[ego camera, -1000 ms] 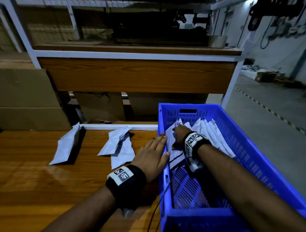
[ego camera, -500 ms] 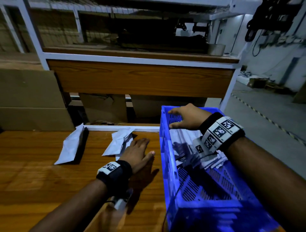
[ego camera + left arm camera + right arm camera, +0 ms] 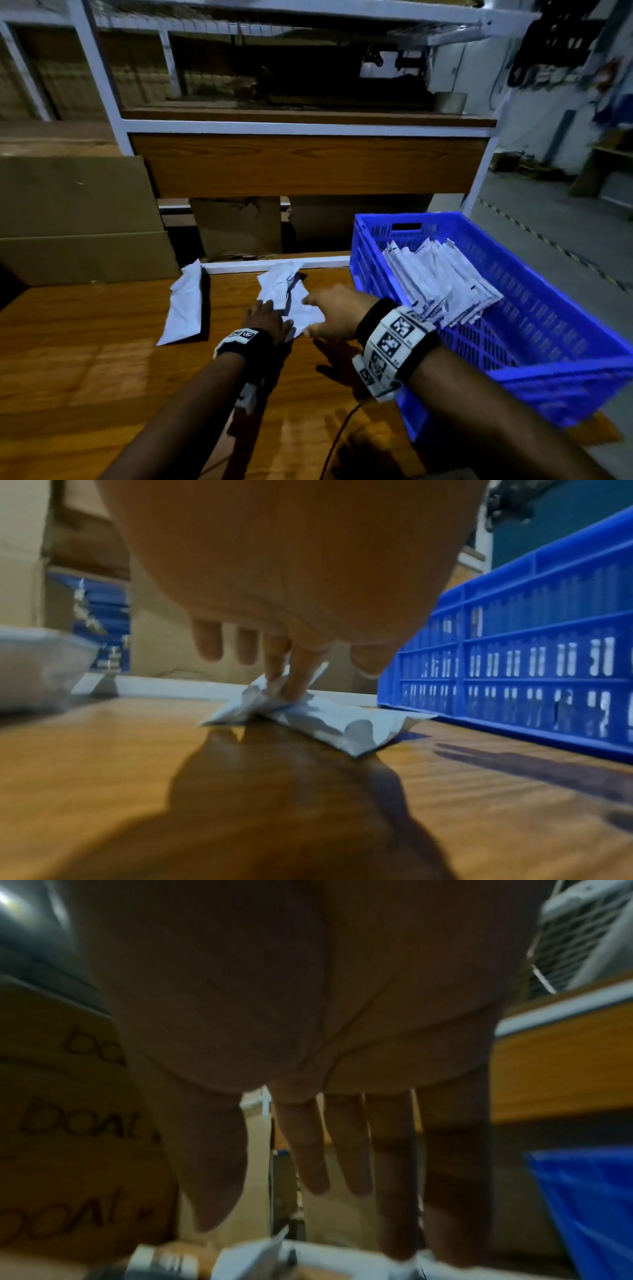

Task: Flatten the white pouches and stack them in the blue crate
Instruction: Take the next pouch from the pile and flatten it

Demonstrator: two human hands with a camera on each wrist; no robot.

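- Two loose lots of white pouches are left on my wooden table (image 3: 102, 359), by my count, so I judge the job well along but not finished.
- Nearest me, my left hand (image 3: 265, 317) presses down on the crumpled pouch (image 3: 291, 301), fingers (image 3: 301, 674) straight with their tips dug into its bunched end; no curled grip shows.
- My right hand (image 3: 334, 317) reaches across from the crate side, fingers (image 3: 394, 1191) extended and relaxed, tips on or just over the same pouch; I cannot tell which, but nothing is grasped.
- That pouch lies just beside the blue crate (image 3: 565, 342), apparently with another under it.
- Left of it, well apart, a second pouch (image 3: 183, 308) lies untouched by the table's far edge.
- Farther right, inside the crate, a fanned stack of flattened pouches (image 3: 442, 284) leans across the floor: the finished share.
- Beyond stand cardboard boxes (image 3: 78, 219) and a shelf frame (image 3: 308, 128).
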